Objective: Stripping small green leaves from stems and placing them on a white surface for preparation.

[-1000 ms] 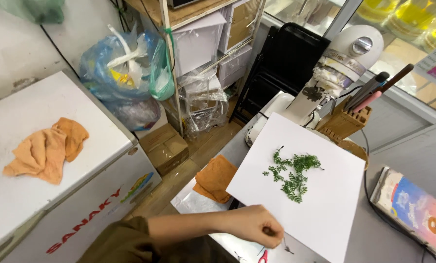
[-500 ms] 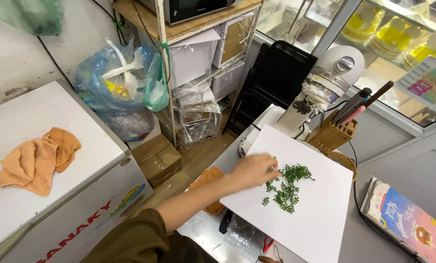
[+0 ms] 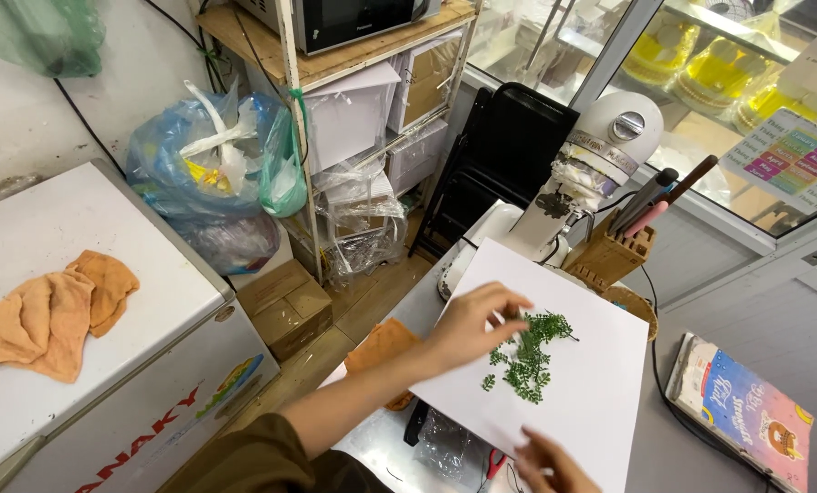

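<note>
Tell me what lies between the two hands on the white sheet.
In the head view, bare white sheet and the lower part of the green leafy sprigs lie between the left hand, at the sprigs' top, and the right hand at the bottom edge.

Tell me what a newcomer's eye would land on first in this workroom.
First the white sheet on the metal counter, with a sprig of small green leaves in its middle and the left hand reaching over to touch it. The right hand shows only at the bottom edge of the sheet. Next, the orange cloth crumpled on the white chest freezer at the left.
</note>
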